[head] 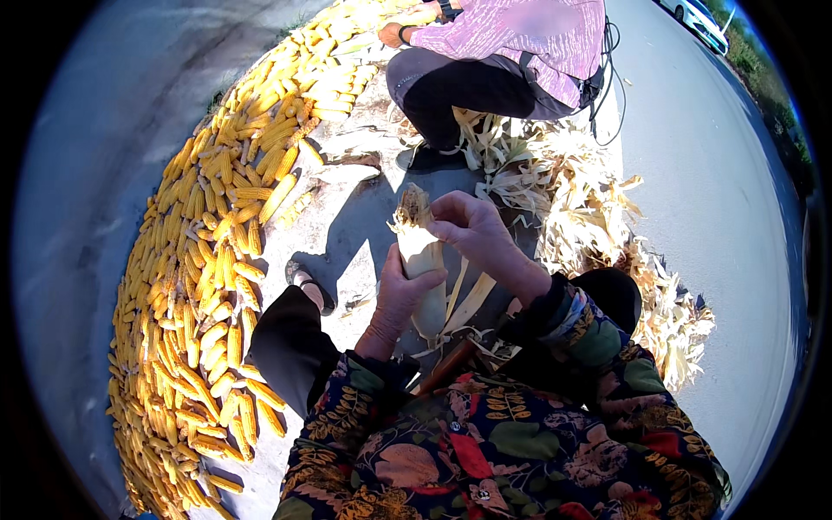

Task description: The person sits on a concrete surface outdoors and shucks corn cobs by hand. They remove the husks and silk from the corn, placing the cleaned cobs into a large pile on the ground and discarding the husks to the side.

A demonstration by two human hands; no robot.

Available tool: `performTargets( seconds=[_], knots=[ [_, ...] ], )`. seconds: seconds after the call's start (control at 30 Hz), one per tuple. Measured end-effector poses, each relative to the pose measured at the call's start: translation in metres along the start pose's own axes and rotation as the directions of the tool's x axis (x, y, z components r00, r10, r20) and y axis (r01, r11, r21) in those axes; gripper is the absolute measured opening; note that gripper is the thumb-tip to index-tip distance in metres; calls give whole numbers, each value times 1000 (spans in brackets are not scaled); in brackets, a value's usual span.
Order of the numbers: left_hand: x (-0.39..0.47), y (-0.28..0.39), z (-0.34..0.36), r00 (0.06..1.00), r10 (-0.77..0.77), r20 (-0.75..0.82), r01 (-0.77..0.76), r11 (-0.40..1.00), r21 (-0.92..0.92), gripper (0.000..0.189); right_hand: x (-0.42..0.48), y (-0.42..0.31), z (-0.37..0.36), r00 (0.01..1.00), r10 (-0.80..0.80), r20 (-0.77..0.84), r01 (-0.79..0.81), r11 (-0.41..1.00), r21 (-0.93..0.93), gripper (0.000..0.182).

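An ear of corn (428,312) in pale husk stands nearly upright between my knees, its brown dried silk at the top. My left hand (393,299) is wrapped around its middle, thumb across the front. At the upper right side of the ear, just below the silk, the thumb and fingers of my right hand (481,237) pinch the husk edge. Strips of peeled husk (473,305) hang or lie beside the ear's lower right. The kernels of this ear are not visible.
A long heap of husked yellow corn cobs (195,273) curves along my left. Discarded dry husks (578,208) are piled to my right. Ahead, a crouching person in a pink top (468,39) reaches toward the cobs. A white car (699,23) is on the road at far right.
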State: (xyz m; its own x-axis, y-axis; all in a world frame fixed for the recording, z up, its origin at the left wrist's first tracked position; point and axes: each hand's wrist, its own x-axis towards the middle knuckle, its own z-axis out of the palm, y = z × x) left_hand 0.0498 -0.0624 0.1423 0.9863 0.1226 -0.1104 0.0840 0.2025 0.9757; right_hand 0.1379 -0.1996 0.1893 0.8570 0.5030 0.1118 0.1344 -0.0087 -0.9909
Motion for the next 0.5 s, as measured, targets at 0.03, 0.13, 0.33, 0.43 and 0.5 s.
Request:
performTargets(
  seconds=[0.03,0.13,0.33,0.43,0.5],
  knots=[
    [-2,9,-2,1000,11,10,-11,999,31,57,2,-9,1,1000,6,12,-6,1000,4,14],
    [-11,34,1,988,152,42,-150,988,-39,54,5,-29,-1,997,-38,63,33,996,84,13],
    [-22,89,6,988,142,68,-126,972,-197,47,1,-66,7,981,-68,184,58,997,57,7],
    [-18,91,6,983,174,53,-163,972,-170,37,1,-77,7,983,-36,183,26,998,56,7],
    [-12,91,1,980,192,53,-183,972,-150,32,5,-78,8,983,-34,180,33,999,9,7]
  ],
)
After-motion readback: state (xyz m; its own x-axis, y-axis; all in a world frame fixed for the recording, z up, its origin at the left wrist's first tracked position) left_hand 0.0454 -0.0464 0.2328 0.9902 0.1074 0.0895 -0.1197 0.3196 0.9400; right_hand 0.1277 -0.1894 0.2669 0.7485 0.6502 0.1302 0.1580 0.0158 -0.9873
